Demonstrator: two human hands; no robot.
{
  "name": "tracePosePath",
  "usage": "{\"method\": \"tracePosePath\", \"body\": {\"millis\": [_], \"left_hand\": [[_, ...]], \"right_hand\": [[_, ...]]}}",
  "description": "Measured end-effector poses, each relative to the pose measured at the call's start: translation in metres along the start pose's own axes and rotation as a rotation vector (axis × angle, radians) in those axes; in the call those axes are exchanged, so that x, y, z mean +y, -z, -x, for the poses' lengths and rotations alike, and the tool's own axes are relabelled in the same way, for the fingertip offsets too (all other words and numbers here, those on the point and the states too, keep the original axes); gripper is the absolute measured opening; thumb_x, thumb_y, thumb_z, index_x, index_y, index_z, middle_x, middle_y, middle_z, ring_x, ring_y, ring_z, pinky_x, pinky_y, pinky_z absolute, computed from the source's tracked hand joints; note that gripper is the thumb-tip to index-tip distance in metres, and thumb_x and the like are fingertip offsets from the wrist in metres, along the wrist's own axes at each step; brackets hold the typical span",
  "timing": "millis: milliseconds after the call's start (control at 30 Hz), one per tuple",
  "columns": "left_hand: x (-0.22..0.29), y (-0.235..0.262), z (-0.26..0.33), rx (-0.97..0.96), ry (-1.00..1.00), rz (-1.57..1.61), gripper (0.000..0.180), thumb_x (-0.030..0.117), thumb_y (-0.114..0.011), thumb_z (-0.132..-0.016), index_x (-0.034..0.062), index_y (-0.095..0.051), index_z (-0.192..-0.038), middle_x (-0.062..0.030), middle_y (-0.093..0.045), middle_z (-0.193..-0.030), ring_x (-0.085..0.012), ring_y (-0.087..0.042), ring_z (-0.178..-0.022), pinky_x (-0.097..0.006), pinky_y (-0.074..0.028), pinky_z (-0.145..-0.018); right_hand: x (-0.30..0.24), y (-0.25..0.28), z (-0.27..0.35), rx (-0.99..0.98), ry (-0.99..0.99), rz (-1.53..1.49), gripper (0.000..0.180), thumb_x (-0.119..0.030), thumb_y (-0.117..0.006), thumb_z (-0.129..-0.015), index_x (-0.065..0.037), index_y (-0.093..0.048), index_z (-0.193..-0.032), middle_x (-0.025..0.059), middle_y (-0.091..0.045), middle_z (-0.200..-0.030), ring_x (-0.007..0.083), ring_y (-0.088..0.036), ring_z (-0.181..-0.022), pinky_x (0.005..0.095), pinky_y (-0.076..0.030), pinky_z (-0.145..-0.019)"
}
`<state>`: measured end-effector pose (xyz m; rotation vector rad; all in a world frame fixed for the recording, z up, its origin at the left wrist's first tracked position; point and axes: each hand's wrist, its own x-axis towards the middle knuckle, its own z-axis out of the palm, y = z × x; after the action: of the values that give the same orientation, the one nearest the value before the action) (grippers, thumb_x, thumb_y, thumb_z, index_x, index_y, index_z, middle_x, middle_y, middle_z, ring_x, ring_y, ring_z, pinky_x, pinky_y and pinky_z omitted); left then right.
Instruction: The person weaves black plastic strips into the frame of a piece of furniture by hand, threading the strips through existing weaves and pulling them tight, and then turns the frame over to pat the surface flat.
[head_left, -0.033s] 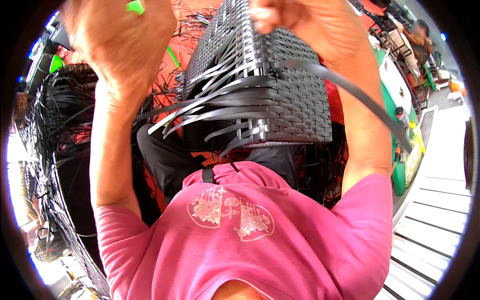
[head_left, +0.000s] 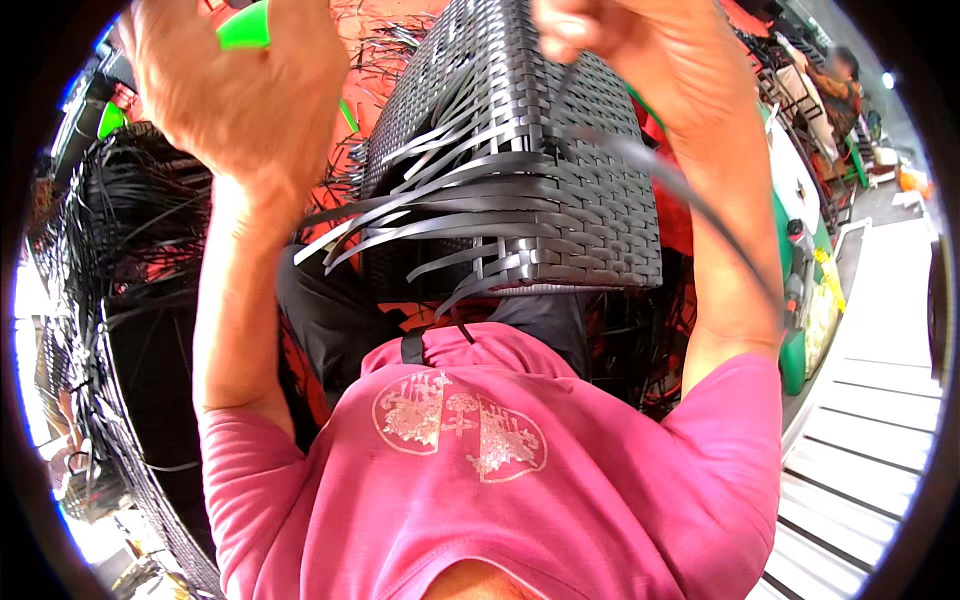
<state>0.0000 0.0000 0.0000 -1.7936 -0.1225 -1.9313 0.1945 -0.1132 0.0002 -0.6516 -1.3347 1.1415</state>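
Woven black basket [head_left: 560, 190] propped on the lap, bottom edge toward the pink shirt [head_left: 520, 480], top running out past the upper edge of the view. Side wall facing the camera tightly plaited across most of its right half; left half unfinished, a fan of loose flat strips [head_left: 400, 225] sticking out sideways and downward, none tucked in yet. By the look of it, well over half of this wall done, with the loose ends left to weave in and trim.

Right hand [head_left: 610, 40] closed in a fist over one long black strip [head_left: 690, 190], pulled taut away from the basket and trailing down along the right forearm. Left hand [head_left: 240, 90] raised beside the basket's left edge, fingers curled around something green [head_left: 245, 25], mostly hidden; what it is, impossible to say.

Around: bundle of unused black strips [head_left: 120, 260] heaped at the left, red material [head_left: 690, 220] behind the basket, green object [head_left: 800, 350] and pale slatted floor [head_left: 870, 470] at the right. Loose ends crowding the unfinished corner, likely to snag the taut strip.
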Motion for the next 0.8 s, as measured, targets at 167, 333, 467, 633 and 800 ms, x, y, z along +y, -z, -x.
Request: {"method": "tracePosePath", "body": {"millis": [167, 333, 467, 633, 800], "left_hand": [[0.067, 0.046, 0.078, -0.503, 0.952, 0.668, 0.021, 0.012, -0.063, -0.088, 0.0004, -0.062, -0.105, -0.0116, -0.065, -0.09, -0.0185, -0.06, -0.084, -0.03, -0.047, -0.078], [0.102, 0.052, 0.091, -0.636, 1.463, 0.865, 0.021, 0.016, -0.057, -0.093, -0.0012, -0.065, -0.101, 0.0022, -0.06, -0.077, -0.0039, -0.05, -0.071, -0.018, -0.041, -0.065], [0.111, 0.046, 0.1, -0.613, 1.743, 1.043, 0.013, 0.007, -0.059, -0.089, -0.0028, -0.067, -0.095, 0.0013, -0.064, -0.077, -0.0036, -0.054, -0.068, -0.018, -0.043, -0.063], [0.104, 0.046, 0.096, -0.813, 1.55, 1.011, 0.015, 0.004, -0.062, -0.085, -0.0052, -0.067, -0.096, -0.0031, -0.067, -0.077, -0.0027, -0.055, -0.067, -0.019, -0.045, -0.06], [0.101, 0.047, 0.095, -0.851, 1.533, 1.013, 0.019, 0.004, -0.063, -0.084, -0.0058, -0.066, -0.1, -0.0033, -0.067, -0.071, -0.0017, -0.053, -0.063, -0.019, -0.044, -0.055]], "right_hand": [[-0.019, -0.005, 0.022, 0.139, 0.007, 0.247, 0.027, -0.021, -0.058, -0.093, -0.001, -0.06, -0.11, 0.0021, -0.061, -0.095, 0.0034, -0.043, -0.058, 0.0192, -0.035, -0.055], [-0.033, -0.029, 0.034, 0.146, -0.401, 1.119, 0.016, -0.008, -0.062, -0.088, -0.003, -0.065, -0.102, -0.0007, -0.058, -0.071, 0.0069, -0.053, -0.063, 0.0206, -0.043, -0.057], [-0.02, -0.037, 0.039, 0.051, -0.4, 1.236, 0.015, -0.003, -0.06, -0.084, 0.004, -0.065, -0.095, 0.004, -0.061, -0.071, 0.0079, -0.055, -0.064, 0.0237, -0.044, -0.059], [-0.024, -0.044, 0.022, -0.041, -0.544, 1.411, 0.02, -0.016, -0.065, -0.079, 0.003, -0.064, -0.073, 0.0043, -0.052, -0.055, 0.0091, -0.047, -0.052, 0.0274, -0.039, -0.05], [-0.016, -0.046, 0.008, -0.063, -0.676, 1.477, 0.031, -0.02, -0.062, -0.072, 0.001, -0.047, -0.055, 0.005, -0.037, -0.049, 0.0092, -0.039, -0.049, 0.0307, -0.034, -0.046]]}}
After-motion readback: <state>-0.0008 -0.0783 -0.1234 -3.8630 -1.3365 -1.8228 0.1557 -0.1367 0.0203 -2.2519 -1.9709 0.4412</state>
